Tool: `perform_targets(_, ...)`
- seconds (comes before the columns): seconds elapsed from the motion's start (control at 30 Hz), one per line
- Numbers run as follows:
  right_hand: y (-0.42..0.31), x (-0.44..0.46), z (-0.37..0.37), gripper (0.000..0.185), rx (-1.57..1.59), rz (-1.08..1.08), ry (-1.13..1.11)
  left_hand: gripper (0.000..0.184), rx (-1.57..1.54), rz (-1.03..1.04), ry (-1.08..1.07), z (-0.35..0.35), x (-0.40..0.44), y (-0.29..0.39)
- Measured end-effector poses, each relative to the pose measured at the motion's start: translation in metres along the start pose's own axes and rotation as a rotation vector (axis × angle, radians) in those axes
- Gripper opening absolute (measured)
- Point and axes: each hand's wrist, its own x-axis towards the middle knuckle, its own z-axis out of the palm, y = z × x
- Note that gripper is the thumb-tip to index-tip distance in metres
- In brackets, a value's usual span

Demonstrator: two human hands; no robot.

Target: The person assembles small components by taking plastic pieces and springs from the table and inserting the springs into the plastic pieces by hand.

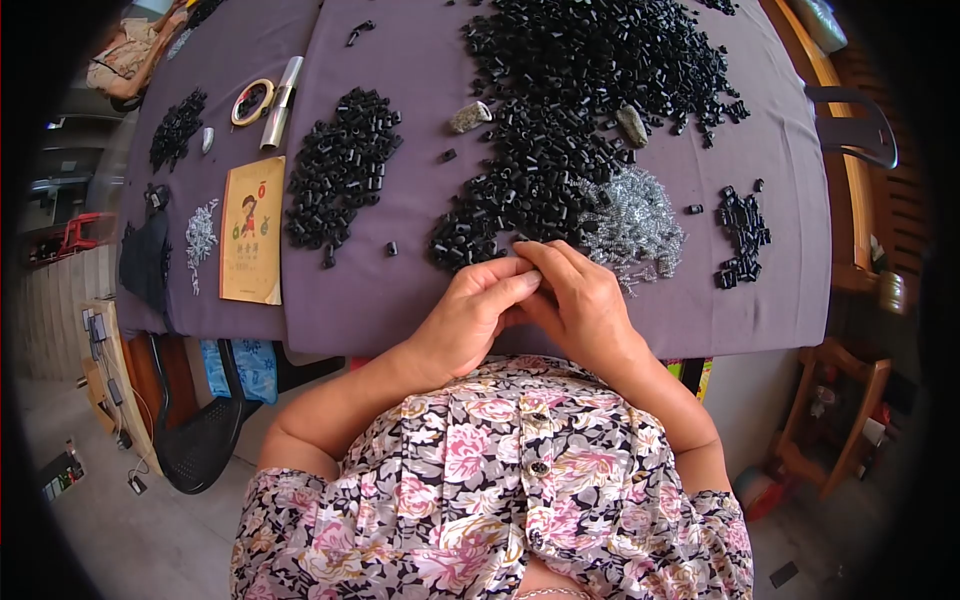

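While both hands were together at the centre of the frame, fingertips meeting, I honestly couldn't tell what, if anything, was pinched between them. The left hand [478, 302] and right hand [584, 297] were right by the near edge of a huge spread of small black plastic-looking cylinders [590, 60], which ran from mid-frame up to the top. Just beside the right hand, a heap of shiny silver metal coil springs [640, 225] lay against those cylinders. Farther out, a long heap of black pieces [340, 170] sat left of centre, and a small cluster of black pieces [742, 240] sat toward the right. Over in the upper left you had a tan paper booklet with a cartoon figure [250, 270], a cream tape roll [235, 107] and a shiny silver tube [281, 105]. All that stuff lay on a purplish-grey cloth [350, 310]. Lower left: a black chair [205, 455].
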Motion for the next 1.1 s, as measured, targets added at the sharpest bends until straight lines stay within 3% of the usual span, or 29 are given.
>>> perform_targets(0.7,0.006,-0.004,0.002,0.045,0.011,-0.132,0.077,0.034,0.521,0.214,-0.028,0.011,-0.006,0.005)
perform_targets(0.83,0.003,-0.002,-0.01,0.042,-0.029,-0.168,0.11,0.034,0.452,0.184,0.0,0.015,-0.007,0.004)
perform_targets(0.93,0.008,-0.008,-0.034,0.036,-0.083,-0.052,0.204,0.044,0.491,0.197,-0.002,0.008,-0.007,0.007)
perform_targets(1.0,0.02,-0.015,-0.052,0.022,-0.161,0.155,0.311,0.044,0.517,0.237,0.052,0.003,-0.005,0.018)
perform_targets(1.1,0.06,-0.031,-0.089,0.015,-0.358,0.281,0.427,0.042,0.585,0.351,0.177,-0.015,-0.003,0.032)
